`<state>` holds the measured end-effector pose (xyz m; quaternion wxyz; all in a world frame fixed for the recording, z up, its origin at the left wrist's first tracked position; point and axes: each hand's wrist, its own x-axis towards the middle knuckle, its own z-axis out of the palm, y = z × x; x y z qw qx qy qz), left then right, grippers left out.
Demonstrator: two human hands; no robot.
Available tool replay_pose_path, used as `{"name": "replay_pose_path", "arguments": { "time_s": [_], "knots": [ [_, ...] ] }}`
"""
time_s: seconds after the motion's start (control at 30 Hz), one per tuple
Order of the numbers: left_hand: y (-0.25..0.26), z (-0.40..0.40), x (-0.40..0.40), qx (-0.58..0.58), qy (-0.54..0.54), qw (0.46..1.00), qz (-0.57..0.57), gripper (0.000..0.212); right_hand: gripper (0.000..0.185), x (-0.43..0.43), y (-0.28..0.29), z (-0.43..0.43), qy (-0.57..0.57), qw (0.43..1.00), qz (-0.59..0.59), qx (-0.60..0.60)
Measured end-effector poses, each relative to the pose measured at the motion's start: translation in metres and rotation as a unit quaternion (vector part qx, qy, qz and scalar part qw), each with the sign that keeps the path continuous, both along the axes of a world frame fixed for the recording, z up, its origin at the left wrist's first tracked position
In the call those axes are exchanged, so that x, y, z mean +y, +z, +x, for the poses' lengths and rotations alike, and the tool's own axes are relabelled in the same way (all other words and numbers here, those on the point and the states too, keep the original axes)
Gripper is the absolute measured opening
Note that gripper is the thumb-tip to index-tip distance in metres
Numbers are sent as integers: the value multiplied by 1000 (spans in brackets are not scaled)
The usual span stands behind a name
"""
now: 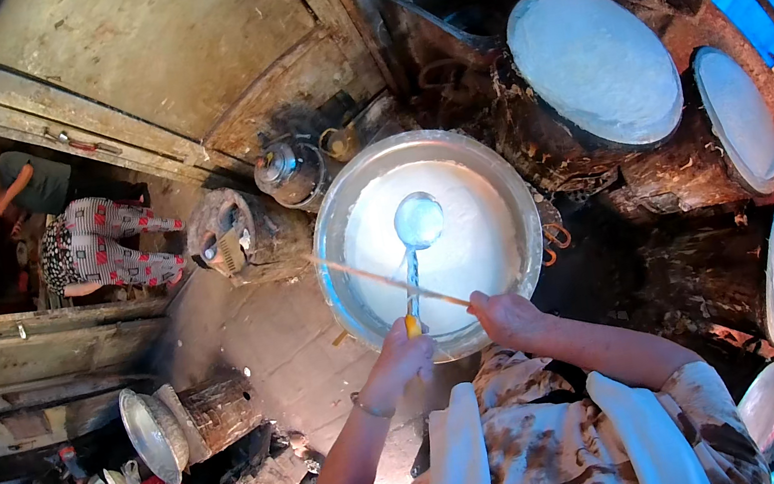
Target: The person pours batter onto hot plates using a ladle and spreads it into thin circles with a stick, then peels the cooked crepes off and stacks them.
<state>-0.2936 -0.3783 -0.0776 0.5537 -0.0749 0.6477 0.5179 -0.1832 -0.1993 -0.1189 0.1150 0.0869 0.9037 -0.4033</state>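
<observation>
My left hand is closed around the yellow handle of a metal ladle. The ladle's round bowl is over the white contents of a large metal basin. A thin wooden stick is pinched in my right hand near the basin's near right rim; it slants up to the left and crosses above the ladle's handle. Whether the stick touches the ladle, I cannot tell.
Several round white-covered surfaces stand on soot-darkened hearths at right. A metal kettle and a cut log are behind the basin. At lower left, a metal bowl rests by another log. Two other people are at left, one bending, one lower down.
</observation>
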Motion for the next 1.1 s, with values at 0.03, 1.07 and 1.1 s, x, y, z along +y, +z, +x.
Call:
{"name": "replay_pose_path", "arguments": {
  "time_s": [0.03, 1.07, 1.1],
  "knots": [
    [0, 0, -3, 39, -40, 998, -41, 17, 11, 0, -11, -2, -24, 1000, 16, -2],
    [6, 35, -11, -326, 195, 894, 236, 15, 14, 32, -52, 10, -151, 988, 16, -16],
    [0, 37, -12, -371, 232, 860, 262, 14, 15, 34, -48, 9, -178, 984, -1, -10]
  ]
}}
